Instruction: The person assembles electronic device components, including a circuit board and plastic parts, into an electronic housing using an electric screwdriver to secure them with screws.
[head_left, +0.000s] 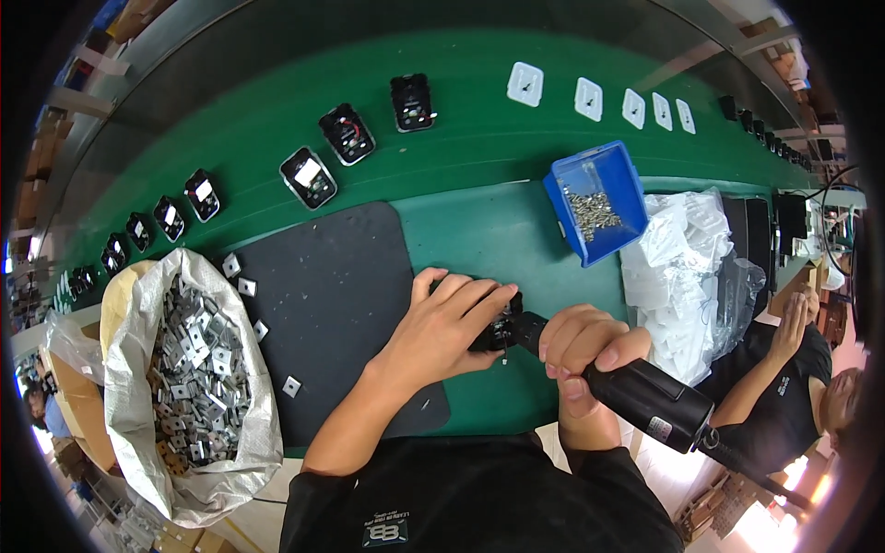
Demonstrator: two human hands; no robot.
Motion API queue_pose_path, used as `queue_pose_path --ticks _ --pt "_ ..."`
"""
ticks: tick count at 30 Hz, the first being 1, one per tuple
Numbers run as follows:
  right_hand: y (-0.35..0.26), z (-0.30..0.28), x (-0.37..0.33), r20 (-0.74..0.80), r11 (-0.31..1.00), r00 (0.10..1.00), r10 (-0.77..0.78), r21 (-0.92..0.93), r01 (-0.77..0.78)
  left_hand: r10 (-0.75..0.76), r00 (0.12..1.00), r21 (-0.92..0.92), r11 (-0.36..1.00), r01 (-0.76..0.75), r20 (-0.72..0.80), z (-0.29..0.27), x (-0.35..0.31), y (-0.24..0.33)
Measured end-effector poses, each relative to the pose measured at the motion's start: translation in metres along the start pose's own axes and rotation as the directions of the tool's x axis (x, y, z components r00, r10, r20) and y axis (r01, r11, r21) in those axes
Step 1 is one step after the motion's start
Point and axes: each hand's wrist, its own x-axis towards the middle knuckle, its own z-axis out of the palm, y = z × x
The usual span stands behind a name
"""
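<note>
My right hand (590,348) is wrapped round a black electric screwdriver (654,398), its cable running off to the lower right. The tool's front end points left into a small black device housing (502,330). My left hand (452,323) lies over that housing and grips it with bent fingers, hiding much of it. The screwdriver's tip is out of sight between the hand and the housing. Beyond my hands stands a blue bin (599,205) holding many small screws (592,214).
A white woven sack (143,405) of metal plates (207,369) stands left of a black mat (323,304). Black housings (347,134) and white covers (525,84) line the green belt (470,120). Right are plastic bags (678,267) and another person (784,369).
</note>
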Motion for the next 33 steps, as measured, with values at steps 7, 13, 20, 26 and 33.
queue_pose_path --ticks 7,13,20,26,33 --pt "-0.02 -0.036 0.036 -0.243 0.988 0.959 -0.143 -0.084 0.126 -0.009 0.998 0.141 0.99 0.018 -0.064 -0.024 0.04 -0.008" --pt "0.042 -0.083 0.067 -0.378 0.963 0.913 -0.154 -0.264 0.053 0.055 0.99 0.469 0.883 0.011 -0.126 -0.049 0.114 -0.04" --pt "0.064 -0.092 0.072 -0.327 0.95 0.932 -0.155 -0.31 0.05 -0.005 0.995 0.599 0.799 0.062 -0.096 -0.06 0.146 -0.071" --pt "0.058 -0.091 0.074 -0.313 0.939 0.93 -0.19 -0.335 0.079 -0.179 0.967 0.654 0.713 0.253 -0.179 -0.099 0.128 -0.079" --pt "0.028 -0.072 0.075 -0.318 0.964 0.933 -0.17 -0.249 0.091 -0.19 0.965 0.679 0.685 0.264 -0.183 -0.104 0.112 -0.105"
